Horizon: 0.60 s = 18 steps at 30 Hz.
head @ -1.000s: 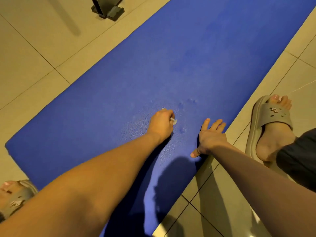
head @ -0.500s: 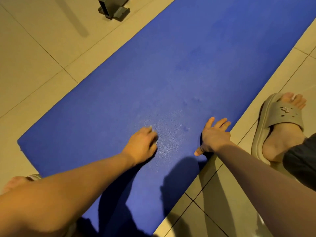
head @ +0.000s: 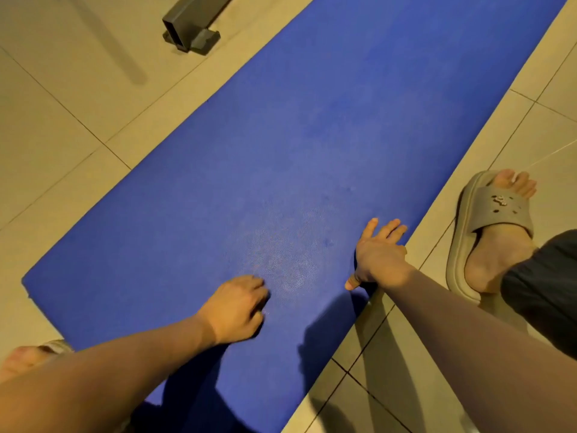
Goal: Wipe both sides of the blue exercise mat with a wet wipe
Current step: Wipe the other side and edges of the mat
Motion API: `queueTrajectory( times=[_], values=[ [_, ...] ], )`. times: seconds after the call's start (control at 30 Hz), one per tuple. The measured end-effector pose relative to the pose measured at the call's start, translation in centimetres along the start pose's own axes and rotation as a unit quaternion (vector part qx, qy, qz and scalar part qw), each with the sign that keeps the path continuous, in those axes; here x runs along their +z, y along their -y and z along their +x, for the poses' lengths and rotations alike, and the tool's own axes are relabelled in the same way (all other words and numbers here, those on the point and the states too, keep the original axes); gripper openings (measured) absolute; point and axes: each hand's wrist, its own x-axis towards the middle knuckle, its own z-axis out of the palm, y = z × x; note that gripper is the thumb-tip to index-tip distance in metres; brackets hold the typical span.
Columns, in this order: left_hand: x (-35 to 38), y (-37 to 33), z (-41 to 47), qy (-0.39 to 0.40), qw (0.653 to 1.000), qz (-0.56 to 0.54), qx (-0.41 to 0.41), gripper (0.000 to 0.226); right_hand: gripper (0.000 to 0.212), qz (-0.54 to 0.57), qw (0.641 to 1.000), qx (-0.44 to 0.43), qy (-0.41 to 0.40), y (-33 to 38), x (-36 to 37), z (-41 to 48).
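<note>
On the tiled floor [head: 78, 98] the blue exercise mat [head: 312, 135] lay unrolled and flat, running diagonally from its near end at the lower left toward the upper right. The left hand [head: 237, 307] rested on the mat near that end, knuckles up and fingers curled under, clenched on what I judged to be the wet wipe. The wipe itself was hidden beneath the hand, so I could not confirm it by sight. The right hand [head: 379, 254] lay released and flat at the mat's right edge, fingers spread on the blue surface and thumb stretched back along the edge. That placement looked meant to pin the mat so it would not slide or ruck up under the rubbing hand.

Between the 2 hands a paler, shiny patch [head: 281, 264] suggested dampness from wiping, while the far stretch looked duller. Only 1 side of the mat faced up, so by my reckoning the underside was yet to be done.

A foot in a grey slipper [head: 496, 210] stood on the tiles just beside the right edge, and another foot [head: 22, 360] showed at the lower left corner. A dark metal furniture foot [head: 190, 26] sat on the floor near the mat's left edge, further up. The light was warm and dim, throwing arm shadows across the near mat.
</note>
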Motion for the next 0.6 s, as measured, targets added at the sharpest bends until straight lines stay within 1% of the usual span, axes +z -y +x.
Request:
queueTrajectory(
  times=[0.03,0.1,0.2,0.27,0.3,0.37,0.4,0.47,0.53,0.6],
  values=[
    [0.0,0.6,-1.5,0.020,0.999,0.025,0.017,0.007,0.166,0.002,1.000,0.002,0.001,0.0,-0.1,0.0],
    [-0.1,1.0,-1.8,0.031,0.998,0.045,0.034,0.008,0.167,0.005,1.000,0.005,0.000,0.2,-0.2,0.0],
    [-0.1,-1.1,3.2,-0.022,0.999,0.019,0.025,0.009,0.166,0.009,1.000,0.005,-0.010,0.3,0.1,0.2],
    [-0.1,-3.2,8.6,-0.062,0.998,-0.029,-0.011,0.020,0.166,0.015,1.000,0.002,-0.022,0.2,0.3,0.2],
    [-0.4,-4.3,11.2,-0.086,0.993,-0.068,-0.041,0.021,0.166,0.018,0.999,-0.003,-0.028,0.1,0.5,0.1],
    [-1.3,-5.9,15.8,-0.131,0.974,-0.148,-0.115,0.013,0.164,0.024,0.999,-0.015,-0.040,-0.3,0.9,0.1],
    [-1.6,-6.3,17.4,-0.138,0.965,-0.167,-0.150,0.010,0.164,0.027,0.998,-0.020,-0.043,-0.4,1.0,0.1],
    [-1.8,-6.2,18.4,-0.125,0.962,-0.161,-0.179,0.011,0.164,0.029,0.998,-0.023,-0.045,-0.7,1.1,0.1],
    [-1.7,-5.6,16.2,-0.102,0.972,-0.152,-0.147,0.014,0.165,0.030,0.999,-0.020,-0.040,-0.6,1.0,0.1],
    [-1.3,-5.0,11.9,-0.060,0.981,-0.151,-0.107,0.018,0.165,0.032,0.999,-0.019,-0.032,-0.4,0.8,0.2]
  ],
)
